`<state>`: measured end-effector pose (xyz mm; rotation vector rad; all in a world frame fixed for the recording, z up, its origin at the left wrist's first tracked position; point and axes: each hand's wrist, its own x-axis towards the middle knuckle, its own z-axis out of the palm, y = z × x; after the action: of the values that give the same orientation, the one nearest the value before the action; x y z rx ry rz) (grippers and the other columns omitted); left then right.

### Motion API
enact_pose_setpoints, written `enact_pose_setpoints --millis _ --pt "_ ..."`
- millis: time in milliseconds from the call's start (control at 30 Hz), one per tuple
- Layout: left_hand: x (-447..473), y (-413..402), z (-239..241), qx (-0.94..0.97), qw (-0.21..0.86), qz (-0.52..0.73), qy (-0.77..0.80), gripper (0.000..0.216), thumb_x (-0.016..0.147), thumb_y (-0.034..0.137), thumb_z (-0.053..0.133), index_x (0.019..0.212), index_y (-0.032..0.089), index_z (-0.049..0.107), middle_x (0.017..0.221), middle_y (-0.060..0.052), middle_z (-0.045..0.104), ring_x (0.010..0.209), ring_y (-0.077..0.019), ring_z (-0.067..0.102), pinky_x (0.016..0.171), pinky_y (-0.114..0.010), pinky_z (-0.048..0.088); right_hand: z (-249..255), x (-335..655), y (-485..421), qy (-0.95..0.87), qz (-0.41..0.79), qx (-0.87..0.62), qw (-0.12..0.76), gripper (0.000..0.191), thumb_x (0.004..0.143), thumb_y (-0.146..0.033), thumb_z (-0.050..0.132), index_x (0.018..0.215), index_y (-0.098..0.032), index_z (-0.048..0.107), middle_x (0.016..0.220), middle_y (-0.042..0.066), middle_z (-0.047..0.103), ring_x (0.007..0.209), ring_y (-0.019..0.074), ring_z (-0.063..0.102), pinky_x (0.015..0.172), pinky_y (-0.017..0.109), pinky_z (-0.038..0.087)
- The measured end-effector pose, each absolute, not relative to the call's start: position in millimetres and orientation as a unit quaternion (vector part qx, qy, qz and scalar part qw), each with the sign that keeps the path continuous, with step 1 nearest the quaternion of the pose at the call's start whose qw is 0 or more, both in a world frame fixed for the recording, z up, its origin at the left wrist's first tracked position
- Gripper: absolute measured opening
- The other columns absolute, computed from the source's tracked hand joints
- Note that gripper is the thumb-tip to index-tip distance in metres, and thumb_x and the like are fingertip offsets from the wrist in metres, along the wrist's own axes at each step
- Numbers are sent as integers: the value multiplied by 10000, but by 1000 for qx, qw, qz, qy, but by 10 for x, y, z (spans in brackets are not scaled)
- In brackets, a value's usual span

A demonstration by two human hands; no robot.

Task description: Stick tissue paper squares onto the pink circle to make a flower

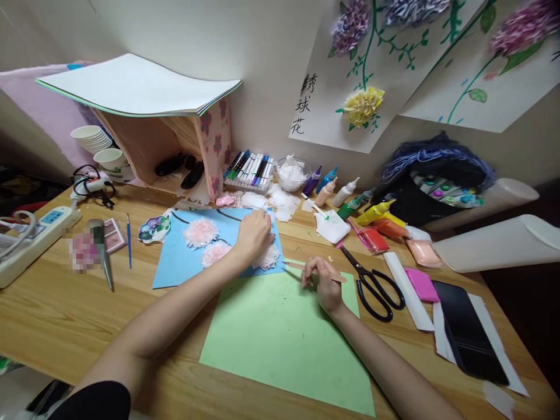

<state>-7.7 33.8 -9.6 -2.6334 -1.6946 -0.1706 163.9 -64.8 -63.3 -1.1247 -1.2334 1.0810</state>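
Observation:
A blue sheet of paper (168, 271) bears pale pink ruffled paper flowers (201, 233) and dark painted branch lines. Over the right side of that sheet is my left hand (254, 234), its fingers bent together above a whitish-pink flower (266, 258); anything between the fingertips is hidden. My right hand (322, 283) grips a slim tan wooden stick (339, 278), its thin end pointing left at the blue sheet's lower right corner. Under the right hand lies a light green sheet (280, 338), partly beneath the blue one.
Black-handled scissors (371, 286) lie right of the green sheet, with a dark phone (468, 332) beyond. Paint bottles (345, 192), a marker set (249, 169) and a bowl of white tissue (292, 172) stand behind. A blue brush (129, 239) and power strip (39, 239) are left.

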Motion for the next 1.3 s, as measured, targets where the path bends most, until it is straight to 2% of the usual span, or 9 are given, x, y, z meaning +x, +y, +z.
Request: enact_pose_setpoints --millis 100,167,400,533,633,767,867,1000,1300 --pt "-135 393 -117 -824 0 -72 -562 190 854 204 450 846 121 621 906 -143 625 878 -257 590 714 -341 425 -628 1655 -656 -523 446 -478 547 444 932 -461 346 610 -199 505 477 -10 517 431 125 473 433 258 350" --pt "-245 439 -95 -804 -38 -118 -582 220 865 236 442 834 146 640 897 -116 654 858 -239 603 701 -323 426 -636 1659 -656 -526 446 -478 545 449 934 -459 339 609 -199 507 479 -9 517 431 125 473 436 259 349" --pt "-570 625 21 -698 -283 -302 -584 158 770 267 588 789 146 687 830 -58 717 777 -178 636 715 -277 465 -690 1653 -645 -526 446 -473 549 407 949 -418 335 651 -199 505 505 -11 542 458 124 474 454 255 365" --pt "-559 608 37 -646 -408 -354 -539 210 702 242 659 858 103 680 859 -85 716 768 -169 648 729 -290 497 -636 1614 -634 -545 406 -472 561 228 933 -362 421 802 -208 527 767 31 661 686 158 593 637 310 474" --pt "-490 502 72 -622 -471 -353 -516 288 670 227 693 923 93 661 774 -75 707 707 -163 649 689 -293 509 -500 1522 -588 -557 380 -479 562 102 906 -316 493 902 -217 519 956 65 677 883 189 631 778 361 496" --pt "-358 333 123 -614 -507 -352 -493 342 639 232 733 937 96 634 706 -61 698 668 -162 654 676 -292 517 -297 1346 -437 -560 346 -485 575 136 838 -280 605 920 -217 517 1052 90 662 1015 216 623 869 378 486" --pt "-263 257 134 -610 -533 -349 -471 366 632 271 749 934 111 618 717 -64 707 690 -180 671 693 -307 530 -237 1256 -331 -556 339 -501 570 199 772 -293 675 881 -205 533 985 80 671 966 225 642 802 356 519" --pt "-189 234 119 -608 -546 -343 -463 354 651 305 738 929 127 609 722 -65 712 733 -206 684 712 -321 531 -260 1248 -308 -538 318 -543 560 145 788 -308 642 804 -190 560 836 42 667 763 188 659 646 290 520" --pt "-153 233 175 -629 -530 -336 -459 304 683 281 695 929 129 600 762 -55 700 751 -177 667 718 -290 509 -265 1318 -347 -535 308 -551 562 96 797 -271 607 813 -187 563 816 31 664 686 161 636 602 260 485"
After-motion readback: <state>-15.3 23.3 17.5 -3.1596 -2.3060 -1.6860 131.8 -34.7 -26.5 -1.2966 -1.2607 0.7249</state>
